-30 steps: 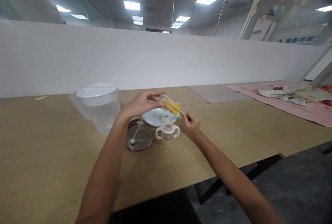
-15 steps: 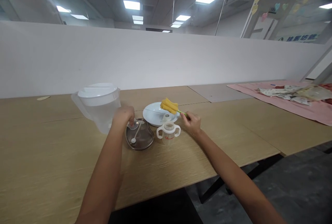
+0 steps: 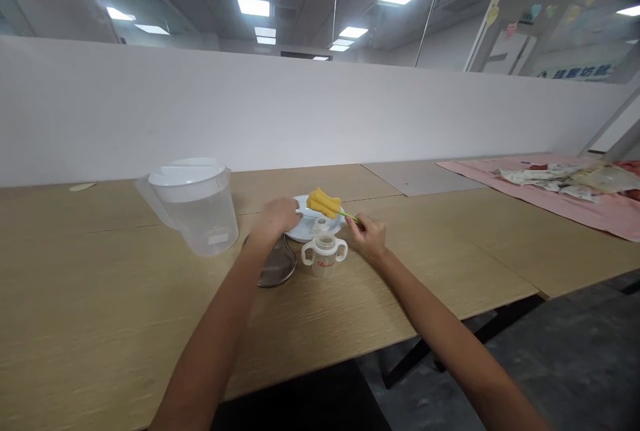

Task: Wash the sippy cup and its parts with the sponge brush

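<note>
My right hand (image 3: 369, 234) is closed on the green handle of a yellow sponge brush (image 3: 323, 203), whose head is over a white plate (image 3: 300, 234). My left hand (image 3: 280, 216) is at the plate's left edge, blurred; whether its fingers hold anything is hidden. Below it, partly covered by my forearm, lies a dark metal tray (image 3: 280, 266). A clear cup with two white handles (image 3: 325, 256) stands in front of the plate, and a small clear part (image 3: 321, 225) is seen just behind the cup's rim.
A clear pitcher with a white lid (image 3: 200, 208) stands left of the tray. At the far right, a pink cloth (image 3: 505, 181) bears several items. A white wall (image 3: 300, 111) rises behind the table (image 3: 125, 311), whose front edge is near me.
My left hand has moved right, from above the tray to the plate's left edge. The clear piece and white stick at the tray no longer show. My right hand is nearly still.
</note>
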The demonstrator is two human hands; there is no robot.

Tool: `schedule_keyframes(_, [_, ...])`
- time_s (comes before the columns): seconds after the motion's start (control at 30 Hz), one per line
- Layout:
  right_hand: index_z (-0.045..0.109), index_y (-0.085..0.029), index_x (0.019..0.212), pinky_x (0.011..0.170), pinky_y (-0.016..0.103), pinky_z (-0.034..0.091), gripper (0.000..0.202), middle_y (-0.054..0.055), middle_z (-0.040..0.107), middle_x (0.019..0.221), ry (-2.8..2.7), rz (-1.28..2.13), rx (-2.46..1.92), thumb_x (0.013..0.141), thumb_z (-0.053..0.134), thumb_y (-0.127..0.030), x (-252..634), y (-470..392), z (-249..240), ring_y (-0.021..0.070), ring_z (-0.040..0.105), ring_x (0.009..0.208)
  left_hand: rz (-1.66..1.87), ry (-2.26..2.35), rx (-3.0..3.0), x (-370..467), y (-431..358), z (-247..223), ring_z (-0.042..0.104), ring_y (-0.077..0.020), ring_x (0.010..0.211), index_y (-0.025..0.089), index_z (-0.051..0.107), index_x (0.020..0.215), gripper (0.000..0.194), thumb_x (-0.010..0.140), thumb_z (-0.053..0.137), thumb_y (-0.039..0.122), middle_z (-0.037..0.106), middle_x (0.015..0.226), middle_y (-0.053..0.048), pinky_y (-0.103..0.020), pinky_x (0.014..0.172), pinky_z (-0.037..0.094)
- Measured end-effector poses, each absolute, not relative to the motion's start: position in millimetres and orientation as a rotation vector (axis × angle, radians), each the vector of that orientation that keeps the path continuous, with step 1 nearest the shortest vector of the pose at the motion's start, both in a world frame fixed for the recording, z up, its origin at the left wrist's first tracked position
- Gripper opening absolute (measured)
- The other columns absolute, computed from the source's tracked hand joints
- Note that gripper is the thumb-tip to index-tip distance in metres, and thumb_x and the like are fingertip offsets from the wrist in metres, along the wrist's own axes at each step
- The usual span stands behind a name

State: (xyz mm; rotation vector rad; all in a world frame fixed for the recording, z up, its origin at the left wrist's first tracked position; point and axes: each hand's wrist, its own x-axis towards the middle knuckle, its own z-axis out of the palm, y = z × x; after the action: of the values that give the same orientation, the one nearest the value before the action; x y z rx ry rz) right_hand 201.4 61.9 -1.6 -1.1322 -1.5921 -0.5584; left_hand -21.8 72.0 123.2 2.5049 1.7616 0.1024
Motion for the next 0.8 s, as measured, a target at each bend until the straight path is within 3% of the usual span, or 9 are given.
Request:
schedule_keyframes(0.1, [0.043,-0.015,0.053,0.048,0.021,0.025,0.04,-0.002,0.04,0.047,-1.591,-0.563,-1.127,0.086,0.047,-0.038,202,62,-1,0.0068,0.032,0.046,0.194,1.501,2.554,0,73,101,0.057,-0.0206,0.101,0.021,0.065,0.101,0.031,0.082,0.044,0.034,0.062,0.111,-0.008,-0.026,0.085,0.042])
schedule_keyframes(0.23, [0.044,-0.015,0.053,0.049,0.021,0.025,0.04,-0.002,0.04,0.047,-1.59,-0.561,-1.131,0.086,0.047,-0.038,203,61,0,0.0071,0.033,0.046,0.284,1.423,2.506,5,84,82,0.062,-0.0195,0.088,0.018,0.07,0.081,0.019,0.075,0.054,0.026,0.069,0.092,-0.007,-0.023,0.077,0.045])
schedule_keyframes(0.4, [0.042,-0.016,0.052,0.048,0.021,0.024,0.041,-0.003,0.038,0.046,-1.562,-0.528,-1.134,0.085,0.047,-0.038,203,62,0,0.0067,0.032,0.045,0.551,1.474,2.378,-11,92,100,0.063,-0.0197,0.082,0.014,0.066,0.091,0.025,0.07,0.057,0.025,0.068,0.089,-0.009,-0.025,0.071,0.047])
schedule_keyframes(0.53, [0.042,-0.016,0.051,0.048,0.021,0.024,0.044,-0.003,0.038,0.046,-1.566,-0.481,-1.171,0.087,0.044,-0.042,204,65,-1,0.0066,0.032,0.045,0.842,1.138,2.144,-27,83,127,0.064,-0.017,0.079,0.013,0.06,0.094,0.031,0.065,0.061,0.023,0.069,0.085,-0.006,-0.024,0.068,0.049])
schedule_keyframes(0.63, [0.044,-0.015,0.051,0.047,0.021,0.023,0.047,-0.002,0.04,0.046,-1.535,-0.487,-1.231,0.087,0.042,-0.044,206,68,-2,0.0065,0.032,0.044,0.868,1.005,2.098,-35,72,142,0.064,-0.0179,0.08,0.013,0.06,0.092,0.032,0.063,0.064,0.026,0.069,0.081,-0.007,-0.025,0.07,0.05])
schedule_keyframes(0.8, [0.046,-0.015,0.051,0.048,0.021,0.024,0.045,-0.002,0.042,0.046,-1.607,-0.563,-1.189,0.085,0.047,-0.044,204,69,-6,0.0064,0.033,0.045,0.952,1.202,2.224,-37,63,151,0.064,-0.0175,0.073,0.014,0.064,0.088,0.027,0.062,0.059,0.021,0.068,0.074,-0.004,-0.023,0.064,0.049])
